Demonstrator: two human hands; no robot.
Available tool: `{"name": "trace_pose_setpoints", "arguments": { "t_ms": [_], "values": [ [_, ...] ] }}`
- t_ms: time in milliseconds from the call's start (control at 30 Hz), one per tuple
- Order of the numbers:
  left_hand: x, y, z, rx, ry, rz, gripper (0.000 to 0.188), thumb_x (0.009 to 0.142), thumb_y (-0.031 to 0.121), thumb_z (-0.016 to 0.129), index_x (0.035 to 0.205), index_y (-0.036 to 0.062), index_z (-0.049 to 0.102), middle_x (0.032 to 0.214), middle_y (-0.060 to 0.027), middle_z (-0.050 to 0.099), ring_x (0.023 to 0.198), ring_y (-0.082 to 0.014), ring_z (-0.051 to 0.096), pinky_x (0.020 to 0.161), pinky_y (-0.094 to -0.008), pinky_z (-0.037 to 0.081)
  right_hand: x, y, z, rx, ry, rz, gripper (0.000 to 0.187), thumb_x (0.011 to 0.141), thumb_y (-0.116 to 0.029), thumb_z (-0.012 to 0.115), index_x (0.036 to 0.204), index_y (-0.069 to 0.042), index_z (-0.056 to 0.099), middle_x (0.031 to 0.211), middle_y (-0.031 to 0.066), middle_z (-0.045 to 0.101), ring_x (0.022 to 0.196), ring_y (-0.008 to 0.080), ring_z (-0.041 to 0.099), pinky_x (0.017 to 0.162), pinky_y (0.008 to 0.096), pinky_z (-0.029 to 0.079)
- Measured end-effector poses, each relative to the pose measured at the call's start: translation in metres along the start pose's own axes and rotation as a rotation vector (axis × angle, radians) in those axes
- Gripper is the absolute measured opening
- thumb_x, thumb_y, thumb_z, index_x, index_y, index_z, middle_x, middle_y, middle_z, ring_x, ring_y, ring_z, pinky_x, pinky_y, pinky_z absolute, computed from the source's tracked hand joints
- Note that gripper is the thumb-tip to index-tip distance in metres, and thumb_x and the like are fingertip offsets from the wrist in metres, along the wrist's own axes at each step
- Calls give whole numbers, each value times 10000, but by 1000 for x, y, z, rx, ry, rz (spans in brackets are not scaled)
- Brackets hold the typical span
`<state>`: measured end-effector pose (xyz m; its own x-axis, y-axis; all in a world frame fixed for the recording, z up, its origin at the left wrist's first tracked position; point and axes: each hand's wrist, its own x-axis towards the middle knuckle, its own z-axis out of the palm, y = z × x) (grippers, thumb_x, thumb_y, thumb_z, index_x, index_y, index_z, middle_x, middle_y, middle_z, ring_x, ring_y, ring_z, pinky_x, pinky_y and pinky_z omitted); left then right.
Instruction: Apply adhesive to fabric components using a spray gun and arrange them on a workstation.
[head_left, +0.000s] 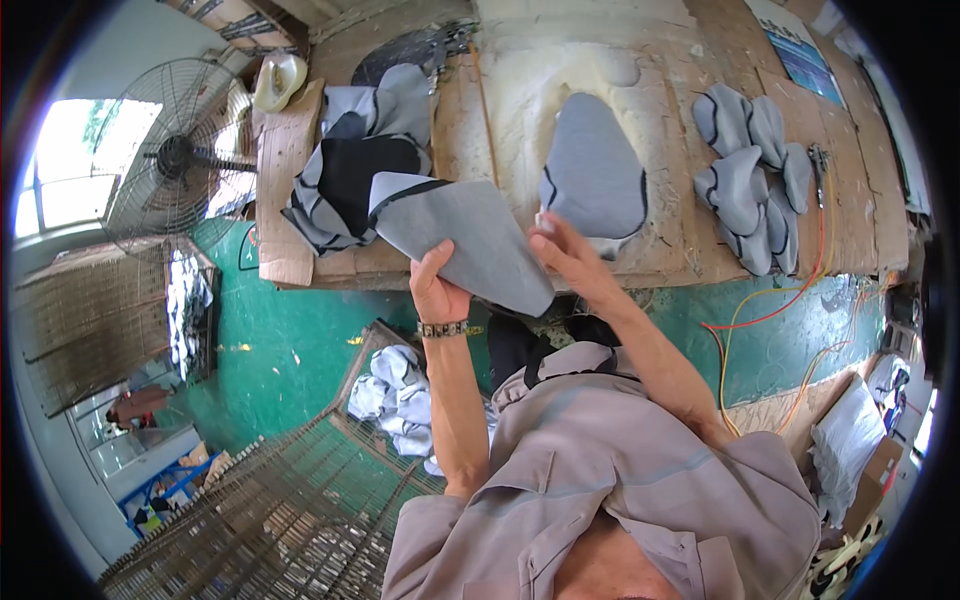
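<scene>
— What's nearest?

— The left hand (438,283), its grip closed around the near edge of a flat grey piece (470,240), thumb on top. The piece is tilted in front of the tabletop's (680,130) near edge, with a black band across its left end.

— Does the right hand (573,257) hold it too?

— I can't tell. It's at the piece's right edge, fingers partly curled, something small and pale at the tips; how tight that grip is doesn't show.

— And beyond the hands?

— By the near left corner, a pile of grey and black pieces (370,170). Around the middle, a rounded grey shape (595,165), wide end toward the near edge. Toward the right edge, a cluster of grey pieces (742,190), with a metal tool (820,163) on an orange hose (822,235) just beside it.

— Farthest?

— A blue-and-white sheet (800,55) toward the far right corner.
</scene>
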<state>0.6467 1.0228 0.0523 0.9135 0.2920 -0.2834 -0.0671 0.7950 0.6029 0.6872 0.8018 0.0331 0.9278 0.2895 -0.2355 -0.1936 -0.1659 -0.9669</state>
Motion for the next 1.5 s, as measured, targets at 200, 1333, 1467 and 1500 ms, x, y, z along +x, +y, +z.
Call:
{"name": "trace_pose_setpoints", "arguments": {
  "t_ms": [200,1333,1467,1500],
  "values": [
    [-26,-30,17,-82,-37,-34,478,953,271,672,1337,16,548,1307,-108,631,1205,-291,599,1037,-462,466,-22,-7,-27,927,-134,603,599,856,-286,811,1325,6,580,1217,130,676,1028,221,676,903,394,550],
    [-34,-25,68,-629,-75,308,531,1023,463,543,1412,101,527,1333,-77,643,1207,-224,619,1069,-420,467,8,-72,-21,921,-244,122,548,979,-304,656,1392,21,497,1424,153,555,1335,266,512,1120,467,402],
    [-27,-8,60,-734,-347,295,504,1024,494,522,1314,86,583,1250,-59,682,1119,-195,649,967,-360,520,36,-87,-41,883,-193,229,351,1005,-170,597,1276,52,576,1278,155,653,1154,250,655,960,388,543],
    [-26,-1,71,-713,-249,238,520,1020,515,517,1300,83,591,1206,-58,700,1037,-186,664,909,-348,538,48,-84,-59,819,-240,241,352,1002,-167,601,1277,52,578,1287,156,649,1165,250,649,976,393,536]
  ]
}}
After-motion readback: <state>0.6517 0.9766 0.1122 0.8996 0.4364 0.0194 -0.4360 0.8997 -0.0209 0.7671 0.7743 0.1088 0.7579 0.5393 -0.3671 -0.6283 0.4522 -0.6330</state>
